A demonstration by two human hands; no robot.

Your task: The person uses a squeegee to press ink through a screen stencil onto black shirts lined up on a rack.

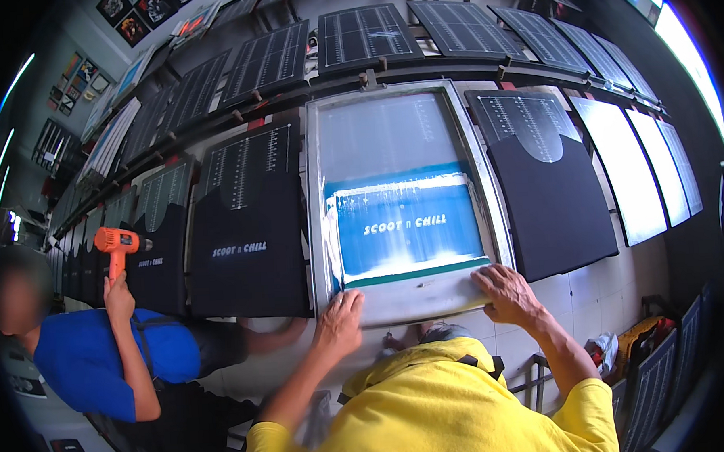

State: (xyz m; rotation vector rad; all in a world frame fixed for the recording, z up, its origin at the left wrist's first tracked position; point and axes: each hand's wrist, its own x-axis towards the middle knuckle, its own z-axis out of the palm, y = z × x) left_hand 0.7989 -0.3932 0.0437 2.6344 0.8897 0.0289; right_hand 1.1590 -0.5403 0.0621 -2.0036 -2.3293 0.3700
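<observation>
A metal-edged printing screen (412, 303) lies in front of me over the row of boards. Its blue stencil (407, 244) carries pale lettering, with white ink smeared along the far and left edges and near the front. My left hand (339, 322) has its fingers curled over the near left corner of the screen's frame. At the near right corner my right hand (508, 295) grips the same frame, thumb and fingers bent round its edge. Whatever lies under the screen is hidden.
Black shirts lie on boards to the left (245, 231) and right (551, 197); the left one bears white lettering. A person in blue (101, 358) at my left holds up an orange heat gun (120, 243). A second row of boards (367, 36) runs behind a rail.
</observation>
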